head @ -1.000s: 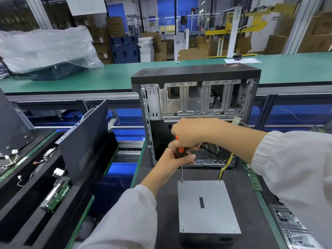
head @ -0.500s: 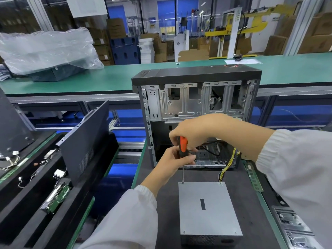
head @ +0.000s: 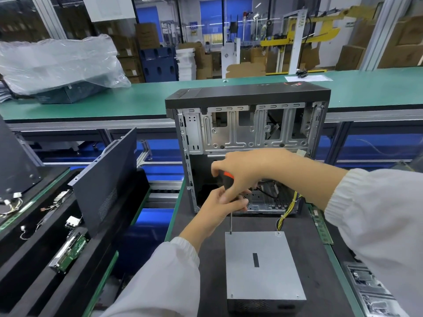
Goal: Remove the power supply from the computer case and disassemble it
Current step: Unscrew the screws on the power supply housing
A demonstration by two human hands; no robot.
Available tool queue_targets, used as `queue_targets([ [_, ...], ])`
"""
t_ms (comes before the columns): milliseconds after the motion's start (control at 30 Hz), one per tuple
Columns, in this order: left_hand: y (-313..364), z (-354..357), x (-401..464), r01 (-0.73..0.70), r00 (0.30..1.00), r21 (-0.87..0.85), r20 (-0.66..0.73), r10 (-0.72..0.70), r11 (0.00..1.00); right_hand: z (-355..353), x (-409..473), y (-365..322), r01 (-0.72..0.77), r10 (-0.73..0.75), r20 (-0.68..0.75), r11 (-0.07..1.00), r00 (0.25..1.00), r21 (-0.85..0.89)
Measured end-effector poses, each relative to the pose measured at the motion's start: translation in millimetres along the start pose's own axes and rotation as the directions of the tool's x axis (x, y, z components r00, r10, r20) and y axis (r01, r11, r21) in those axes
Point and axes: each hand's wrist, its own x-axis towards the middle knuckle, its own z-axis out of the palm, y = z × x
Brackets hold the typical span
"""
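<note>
left hand [head: 220,208]: fingers pinched round the lower shaft of the screwdriver [head: 230,219], just under the handle, steadying it over the dark table [head: 187,227]; best kept as a light guide only, so the shaft can spin
screwdriver tip: set on the far-left corner of the power supply [head: 263,264] lid, presumably in a screw there, though the screw is too small to see; hold the shaft upright and press down before turning, or the bit may slip out
right hand [head: 240,168]: clenched round the orange-and-black handle from above; this hand should do the turning
power supply: flat on the table near its front edge, out of the computer case [head: 247,124] standing just behind; yellow cables [head: 286,213] trail between them
</note>
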Motion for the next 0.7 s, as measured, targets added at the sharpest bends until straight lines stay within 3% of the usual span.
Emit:
queue_targets([
  [100,-0.9,-1.0,-0.3,0.011,1.000,-0.012,-0.013,-0.011,1.000,10.7,3.0,-3.1,-0.140,0.117,-0.179,0.983,0.977,-0.122],
  [133,-1.4,-1.4,-0.3,0.024,1.000,-0.008,-0.015,-0.024,1.000,12.7,5.4,-2.4,-0.139,0.115,-0.180,0.982,0.977,-0.127],
  [267,-2.4,0.6,-0.3,0.030,0.999,-0.008,-0.012,-0.030,1.000,2.5,4.1,5.6,0.003,-0.005,0.048,1.000,0.999,0.025],
  [333,-1.8,1.6,0.2,0.022,1.000,-0.019,-0.013,-0.022,1.000,0.5,2.6,7.8,0.003,-0.009,0.062,0.996,0.998,0.094],
  [400,-1.2,2.7,1.2,0.008,1.000,-0.014,-0.013,-0.008,1.000,6.2,2.1,2.3,-0.074,0.076,-0.023,0.995,0.997,0.063],
  [500,-0.8,4.0,2.0,0.033,0.999,-0.029,0.000,-0.033,0.999,16.9,8.2,-1.8,-0.159,0.130,-0.181,0.976,0.975,-0.152],
  [633,-1.3,4.5,2.7,0.031,0.999,-0.008,0.007,-0.031,0.999,8.2,5.5,5.0,0.010,-0.009,0.021,0.998,1.000,-0.066],
  [700,-0.2,4.7,2.8,0.004,1.000,-0.011,0.002,-0.004,1.000,4.1,2.1,8.0,0.020,-0.020,0.011,1.000,1.000,-0.003],
])
